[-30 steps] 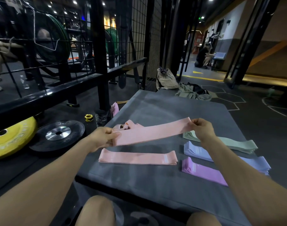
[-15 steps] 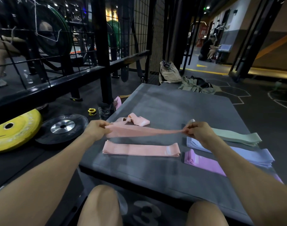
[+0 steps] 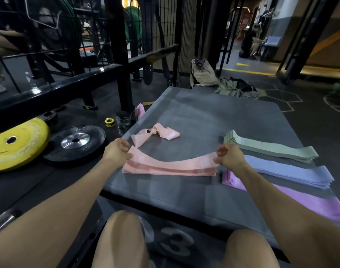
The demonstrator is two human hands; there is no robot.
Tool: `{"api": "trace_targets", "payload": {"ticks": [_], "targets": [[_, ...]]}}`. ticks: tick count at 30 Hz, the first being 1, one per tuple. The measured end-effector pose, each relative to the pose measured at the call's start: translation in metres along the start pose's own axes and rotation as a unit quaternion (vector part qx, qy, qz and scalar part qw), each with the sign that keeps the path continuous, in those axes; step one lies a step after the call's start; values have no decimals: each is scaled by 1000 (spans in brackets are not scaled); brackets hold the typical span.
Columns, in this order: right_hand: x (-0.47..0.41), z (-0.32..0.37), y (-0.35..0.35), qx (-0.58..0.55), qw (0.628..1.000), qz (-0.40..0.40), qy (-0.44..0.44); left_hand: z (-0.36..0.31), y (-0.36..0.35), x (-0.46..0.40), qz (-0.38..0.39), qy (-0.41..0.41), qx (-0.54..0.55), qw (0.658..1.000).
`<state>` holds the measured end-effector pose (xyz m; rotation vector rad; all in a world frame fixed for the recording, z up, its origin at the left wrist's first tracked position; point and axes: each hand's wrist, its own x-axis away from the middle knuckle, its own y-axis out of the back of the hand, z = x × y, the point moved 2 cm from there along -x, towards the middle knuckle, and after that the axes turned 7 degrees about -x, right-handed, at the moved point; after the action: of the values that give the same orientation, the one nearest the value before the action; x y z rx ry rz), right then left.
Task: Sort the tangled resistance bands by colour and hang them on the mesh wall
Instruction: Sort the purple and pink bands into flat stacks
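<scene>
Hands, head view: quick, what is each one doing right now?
Left hand: pinching the left end of the pink band.
Right hand: pinching the right end of the same band, which sags onto the pink pile.

A flat pink band sags at frame centre, its ends raised, over a flat pink band pile on the grey mat. Above it lies a tangled pink band clump. At right, side by side: green stack, blue stack, purple stack.
</scene>
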<state>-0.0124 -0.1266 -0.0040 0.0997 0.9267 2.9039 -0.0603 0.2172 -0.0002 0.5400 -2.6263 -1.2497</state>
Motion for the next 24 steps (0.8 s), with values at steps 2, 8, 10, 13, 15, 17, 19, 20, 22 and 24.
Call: {"api": "trace_targets", "payload": {"ticks": [2, 8, 10, 13, 15, 17, 19, 20, 22, 24], "targets": [[-3, -5, -6, 0, 1000, 6, -9, 3, -4, 0, 10, 12, -19, 1000], [-10, -12, -16, 33, 999, 8, -36, 8, -11, -4, 34, 40, -42, 998], [-9, -14, -18, 53, 998, 4, -36, 9, -14, -5, 45, 36, -54, 997], [-5, -14, -20, 74, 997, -2, -30, 12, -18, -7, 49, 29, -61, 997], [-3, -12, -22, 86, 996, -3, -24, 14, -20, -8, 49, 29, -61, 997], [-1, -11, -23, 96, 995, -2, -17, 17, -22, -8, 52, 32, -58, 996], [1, -11, -23, 106, 994, -1, -7, 18, -23, -8, 57, 36, -57, 996], [1, -11, -24, 113, 994, 0, -2, 19, -23, -8, 58, 36, -62, 996], [2, -11, -26, 131, 991, 5, 8, 19, -23, -8, 60, 33, -70, 995], [2, -10, -28, 151, 988, 10, 17, 18, -22, -8, 64, 25, -80, 994]]}}
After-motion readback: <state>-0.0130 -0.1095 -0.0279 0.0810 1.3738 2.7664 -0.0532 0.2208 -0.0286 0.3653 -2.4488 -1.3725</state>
